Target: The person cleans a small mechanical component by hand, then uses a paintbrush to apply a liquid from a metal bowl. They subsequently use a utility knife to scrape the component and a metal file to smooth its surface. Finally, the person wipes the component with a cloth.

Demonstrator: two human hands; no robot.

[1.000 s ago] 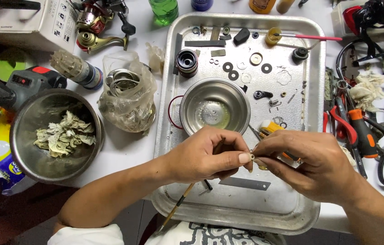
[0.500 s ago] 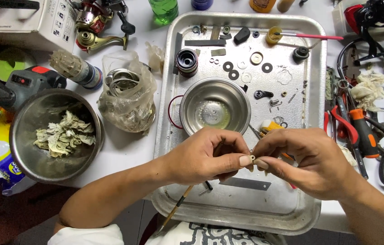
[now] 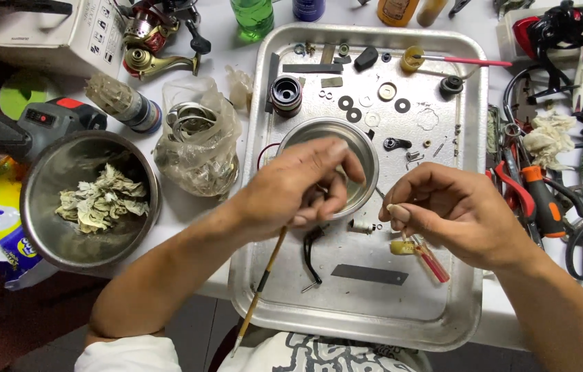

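Over the dented metal tray (image 3: 474, 207) on the bench, the left hand (image 3: 298, 189) pinches a thin wooden-handled brush (image 3: 264, 275) above the small steel bowl (image 3: 367, 148) while the right hand (image 3: 453, 213) curls around some tiny part I cannot make out, which might slip among the scattered washers (image 3: 353, 114).

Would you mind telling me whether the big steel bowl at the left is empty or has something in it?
Not empty: the big steel bowl stands upright on the table, with a heap of crumpled, pale, soiled wipes lying in its bottom.
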